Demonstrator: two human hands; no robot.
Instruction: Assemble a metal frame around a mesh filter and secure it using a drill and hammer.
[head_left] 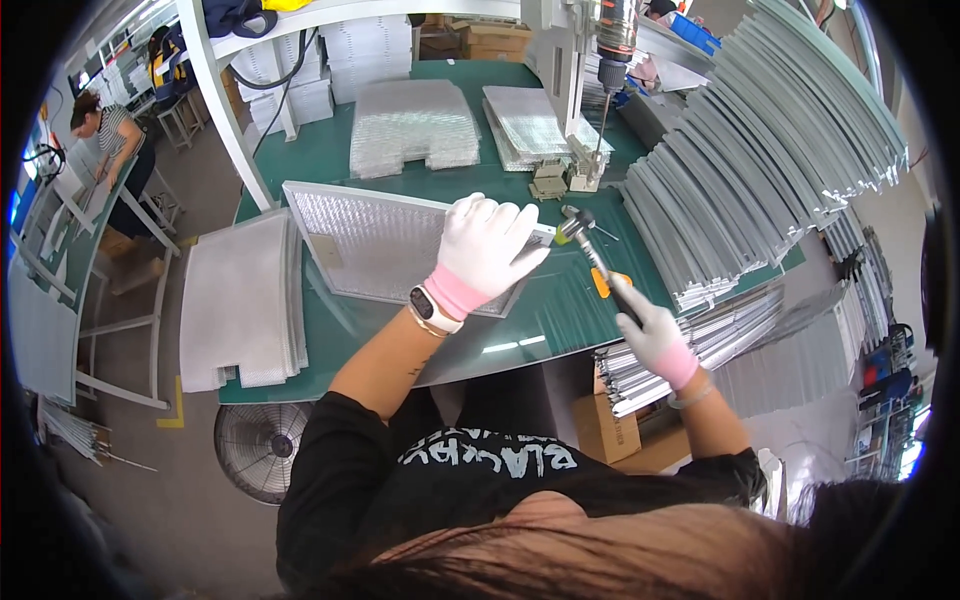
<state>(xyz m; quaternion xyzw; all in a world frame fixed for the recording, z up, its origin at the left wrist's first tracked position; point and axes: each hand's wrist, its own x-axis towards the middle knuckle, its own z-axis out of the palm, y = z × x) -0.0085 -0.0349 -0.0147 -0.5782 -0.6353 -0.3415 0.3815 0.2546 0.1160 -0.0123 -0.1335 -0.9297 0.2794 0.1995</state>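
Over the table's middle, a framed panel (385, 235) with a silver mesh face stands tilted. My left hand (483, 245), in a white glove with a pink cuff, is closed over the frame's edge near its right end. In my right hand (655, 340), also gloved, the black grip of a hammer (594, 255) is held. The hammer's head, with a yellow-green face, is beside the panel's right corner; I cannot tell whether they touch. An orange object (610, 284) lies on the table by the hammer's shaft.
Mesh sheets (415, 125) are stacked behind the panel, and white padded sheets (245, 300) hang over the green table's (400, 350) left edge. A drill (614, 50) on a stand rises at the back. Tall stacked metal strips (760, 160) fill the right. A person (120, 140) works far left.
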